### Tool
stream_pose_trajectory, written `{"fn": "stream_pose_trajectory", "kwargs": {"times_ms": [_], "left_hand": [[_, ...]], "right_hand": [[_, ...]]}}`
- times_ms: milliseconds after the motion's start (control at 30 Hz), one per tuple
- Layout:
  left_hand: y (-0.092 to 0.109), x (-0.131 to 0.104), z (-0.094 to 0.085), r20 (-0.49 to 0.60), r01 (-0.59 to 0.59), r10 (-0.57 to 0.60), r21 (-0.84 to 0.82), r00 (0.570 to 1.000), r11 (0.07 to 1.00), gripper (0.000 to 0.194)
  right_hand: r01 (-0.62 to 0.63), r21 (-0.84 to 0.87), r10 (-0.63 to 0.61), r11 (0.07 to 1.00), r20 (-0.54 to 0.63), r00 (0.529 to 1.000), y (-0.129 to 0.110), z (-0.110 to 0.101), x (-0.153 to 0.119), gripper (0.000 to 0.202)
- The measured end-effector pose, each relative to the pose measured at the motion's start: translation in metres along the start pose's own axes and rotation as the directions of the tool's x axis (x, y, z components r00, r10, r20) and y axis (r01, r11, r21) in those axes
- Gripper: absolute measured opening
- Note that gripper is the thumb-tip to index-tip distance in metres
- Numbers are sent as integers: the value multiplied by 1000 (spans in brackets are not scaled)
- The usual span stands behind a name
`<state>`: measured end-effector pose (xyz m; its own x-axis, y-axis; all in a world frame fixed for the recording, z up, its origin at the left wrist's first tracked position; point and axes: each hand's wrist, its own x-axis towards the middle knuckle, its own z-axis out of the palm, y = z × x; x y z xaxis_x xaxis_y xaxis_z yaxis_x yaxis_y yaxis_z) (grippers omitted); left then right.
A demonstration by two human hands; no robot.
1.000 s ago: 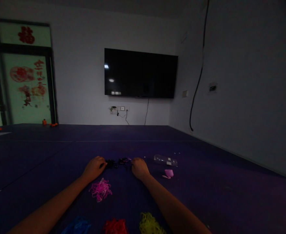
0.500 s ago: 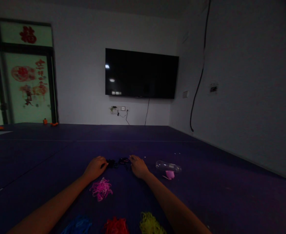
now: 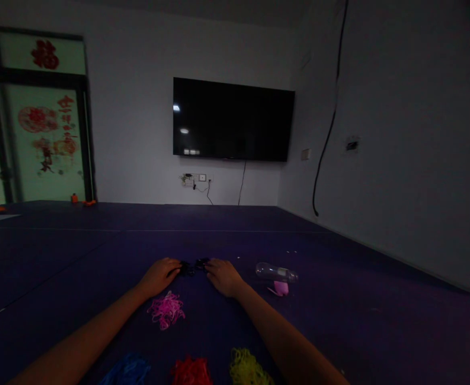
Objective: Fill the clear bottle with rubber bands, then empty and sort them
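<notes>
My left hand (image 3: pixel 160 276) rests on the dark purple table (image 3: pixel 339 321), its fingertips at a small pile of black bands (image 3: pixel 186 268). Opposite it, my right hand (image 3: pixel 223 276) lies with its fingers over the right edge of another dark clump (image 3: pixel 201 263). Whether either hand pinches any strands is too small and dark to tell. A pile of pink bands (image 3: pixel 166 310) sits just below my left hand. Nearer to me are blue bands (image 3: pixel 127 370), red bands (image 3: pixel 191 371) and yellow bands (image 3: pixel 249 368), partly cut off by the frame's bottom edge.
A clear plastic bottle (image 3: pixel 275 272) lies right of my right hand, with a pink piece (image 3: pixel 280 289) beside it. Small orange objects (image 3: pixel 89 203) stand at the table's far left edge. A television (image 3: pixel 232 120) hangs on the far wall.
My right hand has moved slightly left, onto the dark clump. My left hand has shifted a little right, towards the black bands.
</notes>
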<state>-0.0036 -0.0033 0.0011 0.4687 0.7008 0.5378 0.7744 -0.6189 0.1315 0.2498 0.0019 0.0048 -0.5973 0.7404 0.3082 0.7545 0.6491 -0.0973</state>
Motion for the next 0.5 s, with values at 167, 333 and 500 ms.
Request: {"fn": "stream_pose_trajectory", "kwargs": {"times_ms": [167,333,500], "left_hand": [[-3,0,2,18,-11,11,-2,1000,1000,28],[-6,1,4,34,-19,19,6,999,1000,30],[-6,1,4,48,-29,29,3,998,1000,31]], "right_hand": [[115,29,-115,993,14,993,-6,2,-2,43],[207,50,-205,977,-28,978,-19,3,-2,43],[123,83,-115,989,-94,989,-20,0,2,38]]}}
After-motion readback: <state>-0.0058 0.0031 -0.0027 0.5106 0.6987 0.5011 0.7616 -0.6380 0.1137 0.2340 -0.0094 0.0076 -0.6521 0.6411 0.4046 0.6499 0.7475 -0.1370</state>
